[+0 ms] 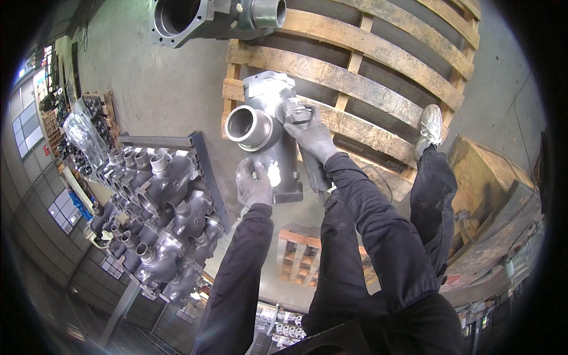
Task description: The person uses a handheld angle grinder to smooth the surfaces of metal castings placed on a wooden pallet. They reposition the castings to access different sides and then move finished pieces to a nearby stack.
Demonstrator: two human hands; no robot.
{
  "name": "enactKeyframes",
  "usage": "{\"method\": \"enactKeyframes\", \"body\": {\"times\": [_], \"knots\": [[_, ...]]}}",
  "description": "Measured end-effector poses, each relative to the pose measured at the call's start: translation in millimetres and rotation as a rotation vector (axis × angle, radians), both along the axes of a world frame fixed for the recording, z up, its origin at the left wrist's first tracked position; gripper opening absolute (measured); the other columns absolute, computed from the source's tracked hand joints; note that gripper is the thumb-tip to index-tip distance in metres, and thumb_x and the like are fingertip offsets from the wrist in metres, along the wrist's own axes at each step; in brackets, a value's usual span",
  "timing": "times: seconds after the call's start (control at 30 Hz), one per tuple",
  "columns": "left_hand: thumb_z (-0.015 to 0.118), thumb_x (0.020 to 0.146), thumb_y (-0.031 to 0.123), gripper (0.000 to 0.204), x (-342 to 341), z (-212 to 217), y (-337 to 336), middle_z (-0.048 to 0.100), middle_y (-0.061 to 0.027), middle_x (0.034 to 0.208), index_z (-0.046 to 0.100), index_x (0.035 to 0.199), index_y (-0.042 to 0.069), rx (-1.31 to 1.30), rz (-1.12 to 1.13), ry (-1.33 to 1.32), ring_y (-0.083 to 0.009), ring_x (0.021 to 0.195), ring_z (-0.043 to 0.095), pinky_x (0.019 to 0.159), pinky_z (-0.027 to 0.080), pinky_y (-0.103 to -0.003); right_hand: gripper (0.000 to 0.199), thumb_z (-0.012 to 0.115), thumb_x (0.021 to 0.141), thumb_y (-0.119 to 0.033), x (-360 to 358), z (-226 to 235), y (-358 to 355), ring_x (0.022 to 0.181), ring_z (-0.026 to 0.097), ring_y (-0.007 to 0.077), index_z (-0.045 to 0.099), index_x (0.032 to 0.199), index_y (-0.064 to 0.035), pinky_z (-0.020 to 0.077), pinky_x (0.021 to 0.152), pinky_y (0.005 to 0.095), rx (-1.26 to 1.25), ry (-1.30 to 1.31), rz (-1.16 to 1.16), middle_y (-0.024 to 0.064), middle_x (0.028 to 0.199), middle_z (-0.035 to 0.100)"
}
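A grey cast-metal pipe fitting (283, 155) with a round side opening and square flanges lies in front of me, at the left edge of the wooden pallet. My right hand (315, 135), in a grey glove, is wrapped around the round head of a dark hand-held power tool, which looks like a grinder (313, 168). The head sits against the fitting's upper right side. Its working face is hidden. My left hand (254, 184), also gloved, is beside the fitting's lower left side with finger and thumb apart; it appears to hold nothing.
The slatted wooden pallet (378, 89) spreads ahead and right. Another large casting (216, 21) stands at its far left. Several similar castings (171, 219) fill a metal rack (207, 177) on my left. A wooden crate (494, 177) is at the right. My shoe (431, 125) is by the pallet.
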State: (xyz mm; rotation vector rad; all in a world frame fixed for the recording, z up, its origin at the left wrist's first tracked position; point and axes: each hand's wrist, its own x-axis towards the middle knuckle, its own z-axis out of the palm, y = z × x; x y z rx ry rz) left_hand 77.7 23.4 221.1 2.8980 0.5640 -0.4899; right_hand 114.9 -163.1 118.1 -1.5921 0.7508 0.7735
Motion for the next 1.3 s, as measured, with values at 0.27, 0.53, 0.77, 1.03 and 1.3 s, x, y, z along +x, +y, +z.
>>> {"method": "enactKeyframes", "body": {"times": [0.27, 0.53, 0.77, 1.03, 1.3], "knots": [[0.062, 0.101, 0.030, 0.035, -4, -8, 5, 0.068, -0.0081, 0.130, 0.067, 0.129, 0.009, -0.024, 0.011, -0.024, -0.0257, 0.118, 0.067, 0.101, 0.052, -0.040, 0.096, 0.078, 0.088, -0.057, -8, -2, -1, 0.127, 0.064, 0.0444, 0.028, 0.154, -0.0076, 0.0488, 0.110, 0.0449, -0.009, 0.036, -0.077, 0.0312, 0.133, 0.064], [0.061, 0.101, 0.033, 0.037, -6, -14, 13, 0.068, -0.0076, 0.133, 0.067, 0.130, 0.009, -0.037, -0.003, -0.035, -0.0266, 0.121, 0.065, 0.102, 0.051, -0.041, 0.099, 0.077, 0.087, -0.055, -11, -11, -3, 0.126, 0.065, 0.0433, 0.024, 0.155, -0.0075, 0.0494, 0.110, 0.0442, 0.025, 0.157, -0.141, 0.0314, 0.133, 0.065], [0.061, 0.101, 0.034, 0.038, -5, -12, 11, 0.067, -0.0070, 0.134, 0.067, 0.130, 0.010, -0.007, -0.010, -0.008, -0.0278, 0.122, 0.064, 0.103, 0.051, -0.041, 0.102, 0.079, 0.088, -0.055, -4, -25, 9, 0.122, 0.068, 0.0360, 0.024, 0.156, -0.0033, 0.0524, 0.103, 0.0402, -0.010, -0.013, -0.123, 0.0280, 0.131, 0.066], [0.061, 0.101, 0.034, 0.039, -6, -13, 11, 0.067, -0.0072, 0.135, 0.067, 0.131, 0.010, 0.003, -0.006, -0.023, -0.0273, 0.122, 0.065, 0.103, 0.051, -0.042, 0.101, 0.081, 0.088, -0.048, -16, -25, 4, 0.116, 0.070, 0.0335, 0.026, 0.155, 0.0038, 0.0543, 0.101, 0.0389, 0.032, 0.133, -0.268, 0.0261, 0.131, 0.066], [0.062, 0.101, 0.031, 0.039, -6, -13, 11, 0.067, -0.0094, 0.134, 0.067, 0.131, 0.007, -0.024, 0.003, -0.018, -0.0273, 0.122, 0.065, 0.103, 0.051, -0.041, 0.109, 0.080, 0.085, -0.059, 0, -33, 7, 0.120, 0.069, 0.0377, 0.021, 0.156, 0.0007, 0.0553, 0.100, 0.0410, 0.014, 0.128, -0.186, 0.0296, 0.135, 0.064]]}}
